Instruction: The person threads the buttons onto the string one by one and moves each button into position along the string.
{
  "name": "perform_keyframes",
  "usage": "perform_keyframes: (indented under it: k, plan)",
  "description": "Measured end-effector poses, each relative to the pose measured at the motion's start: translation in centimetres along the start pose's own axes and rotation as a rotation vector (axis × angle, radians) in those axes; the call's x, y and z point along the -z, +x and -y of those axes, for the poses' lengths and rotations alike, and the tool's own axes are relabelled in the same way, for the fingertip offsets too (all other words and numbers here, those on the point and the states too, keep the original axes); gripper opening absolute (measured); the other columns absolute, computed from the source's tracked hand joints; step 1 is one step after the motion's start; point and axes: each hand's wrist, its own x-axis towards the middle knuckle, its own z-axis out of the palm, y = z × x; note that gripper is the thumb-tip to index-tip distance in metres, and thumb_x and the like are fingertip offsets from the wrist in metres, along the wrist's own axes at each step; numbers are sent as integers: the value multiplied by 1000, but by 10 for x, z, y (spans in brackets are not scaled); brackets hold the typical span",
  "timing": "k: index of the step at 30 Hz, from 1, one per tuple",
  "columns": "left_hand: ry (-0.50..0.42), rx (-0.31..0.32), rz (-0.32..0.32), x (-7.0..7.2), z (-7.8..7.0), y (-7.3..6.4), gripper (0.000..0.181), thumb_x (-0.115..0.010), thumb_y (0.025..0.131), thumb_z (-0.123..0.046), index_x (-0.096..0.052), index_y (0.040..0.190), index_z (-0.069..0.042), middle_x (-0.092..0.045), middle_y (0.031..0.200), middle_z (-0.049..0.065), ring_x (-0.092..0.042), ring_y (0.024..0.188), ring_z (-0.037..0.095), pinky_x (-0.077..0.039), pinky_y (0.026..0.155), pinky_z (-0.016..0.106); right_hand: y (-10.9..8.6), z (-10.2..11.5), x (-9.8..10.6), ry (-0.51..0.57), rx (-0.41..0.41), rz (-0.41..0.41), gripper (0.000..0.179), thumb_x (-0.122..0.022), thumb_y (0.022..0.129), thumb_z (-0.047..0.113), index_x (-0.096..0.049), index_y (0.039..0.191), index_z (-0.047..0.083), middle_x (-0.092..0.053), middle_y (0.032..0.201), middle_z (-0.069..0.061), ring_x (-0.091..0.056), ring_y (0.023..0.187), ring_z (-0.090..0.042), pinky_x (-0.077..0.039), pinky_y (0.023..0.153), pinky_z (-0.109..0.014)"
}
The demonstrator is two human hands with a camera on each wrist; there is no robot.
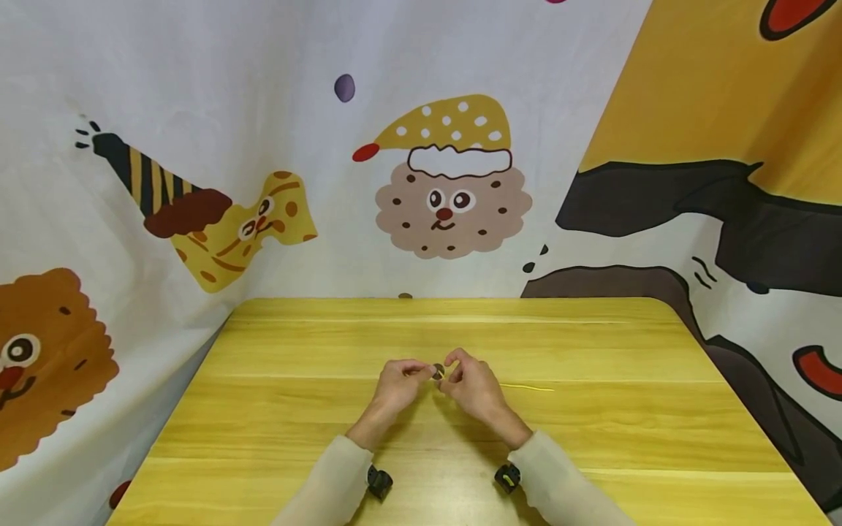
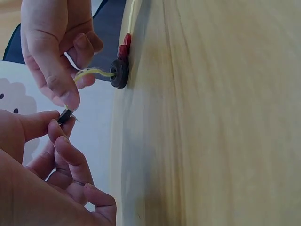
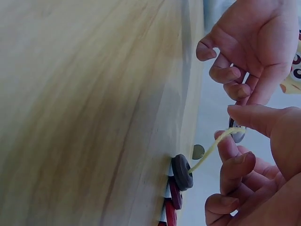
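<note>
Between thumb and fingertip, my left hand (image 1: 397,385) pinches a dark round button (image 1: 438,372), seen almost edge-on in the left wrist view. Close against it, my right hand (image 1: 475,389) pinches the end of a yellow cord (image 3: 207,155) by the held button (image 3: 238,135). Fingertips partly cover where cord and button meet, so I cannot tell whether it passes through a hole. From there the cord runs to a second dark button (image 2: 119,74) threaded on it. Red buttons (image 2: 125,44) follow it along the cord, low by the tabletop.
Beyond my right hand, the cord's tail (image 1: 529,388) lies on the wooden table (image 1: 296,446). A curtain with cartoon prints (image 1: 316,146) hangs behind the table's far edge. Each wrist carries a small black camera (image 1: 379,483).
</note>
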Motion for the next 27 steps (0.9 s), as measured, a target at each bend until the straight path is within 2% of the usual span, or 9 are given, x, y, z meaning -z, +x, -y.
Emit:
perform_keyframes:
  k: [10,18,27]
  plan:
    - [-24,1,10,-1,-1,-1,18,-69,94,-19,-76,94,-3,-65,91,7,-50,81,18,-40,64,28,-1,2,-4,-77,54,-39,36,-81,83,16,-62,113,8,-66,72,3,-54,52,-4,-43,46,-23]
    - [-38,-1,17,0,-3,-3,18,-69,94,-19,-76,94,-2,-64,87,6,-48,77,17,-38,60,25,0,3,-6,-39,79,-51,25,-79,85,17,-65,105,12,-66,76,-1,-50,46,-4,-35,39,-18]
    - [-18,14,-29,1,-1,-1,23,-67,95,-25,-75,102,-4,-62,90,6,-51,77,16,-42,61,26,0,1,-5,32,82,-22,22,-77,87,13,-65,106,13,-67,81,-5,-50,45,-5,-37,38,-19]
